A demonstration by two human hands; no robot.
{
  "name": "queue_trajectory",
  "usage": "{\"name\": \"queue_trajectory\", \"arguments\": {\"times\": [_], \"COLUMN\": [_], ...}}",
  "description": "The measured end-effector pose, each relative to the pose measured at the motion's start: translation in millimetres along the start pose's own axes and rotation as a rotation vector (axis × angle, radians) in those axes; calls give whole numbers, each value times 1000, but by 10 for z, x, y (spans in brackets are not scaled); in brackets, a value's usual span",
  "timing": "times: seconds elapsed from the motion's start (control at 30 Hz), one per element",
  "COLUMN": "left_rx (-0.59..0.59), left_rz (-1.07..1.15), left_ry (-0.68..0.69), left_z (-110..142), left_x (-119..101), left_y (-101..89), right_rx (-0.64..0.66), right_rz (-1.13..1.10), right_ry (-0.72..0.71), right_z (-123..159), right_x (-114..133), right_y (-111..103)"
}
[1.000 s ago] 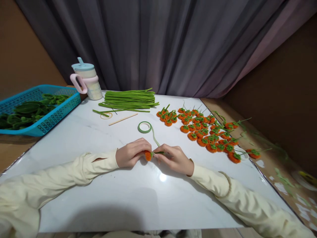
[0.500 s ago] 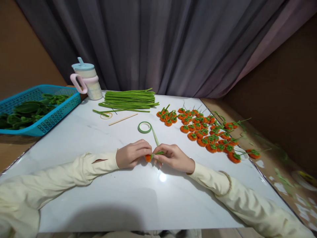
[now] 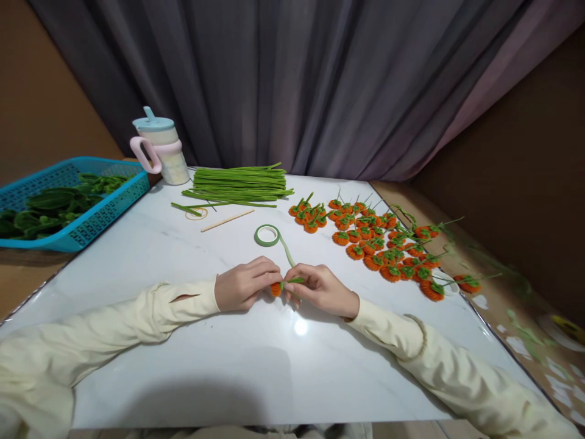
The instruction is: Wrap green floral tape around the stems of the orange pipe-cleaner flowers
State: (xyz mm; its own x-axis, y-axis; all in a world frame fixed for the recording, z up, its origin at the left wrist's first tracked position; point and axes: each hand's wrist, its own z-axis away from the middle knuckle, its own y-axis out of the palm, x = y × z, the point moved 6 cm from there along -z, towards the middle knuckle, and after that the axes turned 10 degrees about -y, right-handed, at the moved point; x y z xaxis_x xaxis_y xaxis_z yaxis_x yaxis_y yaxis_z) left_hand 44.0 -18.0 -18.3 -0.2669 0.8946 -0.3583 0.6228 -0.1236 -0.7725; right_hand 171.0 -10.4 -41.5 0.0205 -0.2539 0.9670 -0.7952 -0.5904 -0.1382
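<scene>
With the left hand [image 3: 247, 284] gripping the small, ribbed orange ornament [image 3: 276, 289] near the white tabletop's [image 3: 347, 372] centre and the right hand [image 3: 325, 291] pinching its fuzzy green stem [image 3: 296, 280], hold the flat pale-green tape [image 3: 287, 251] from the far ring-shaped roll [image 3: 267, 244] taut.

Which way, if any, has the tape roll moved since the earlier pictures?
No: the tape roll lies to the right of the stick and nearer the person, as in both earlier pictures.
</scene>
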Motion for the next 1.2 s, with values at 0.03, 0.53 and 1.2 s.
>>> {"name": "queue_trajectory", "arguments": {"times": [0.03,0.53,1.2], "left_rx": [2,7,100], "left_rz": [2,186,361], "left_ry": [2,-76,-184], "left_z": [0,-29,-55], "left_x": [2,20,70], "left_y": [1,-35,-25], "right_rx": [0,0,53], "right_rz": [-16,-179,731], "right_ry": [7,72,-507], "right_z": [-1,-18,98], "right_x": [-5,-27,250], "right_y": [4,19,58]}}
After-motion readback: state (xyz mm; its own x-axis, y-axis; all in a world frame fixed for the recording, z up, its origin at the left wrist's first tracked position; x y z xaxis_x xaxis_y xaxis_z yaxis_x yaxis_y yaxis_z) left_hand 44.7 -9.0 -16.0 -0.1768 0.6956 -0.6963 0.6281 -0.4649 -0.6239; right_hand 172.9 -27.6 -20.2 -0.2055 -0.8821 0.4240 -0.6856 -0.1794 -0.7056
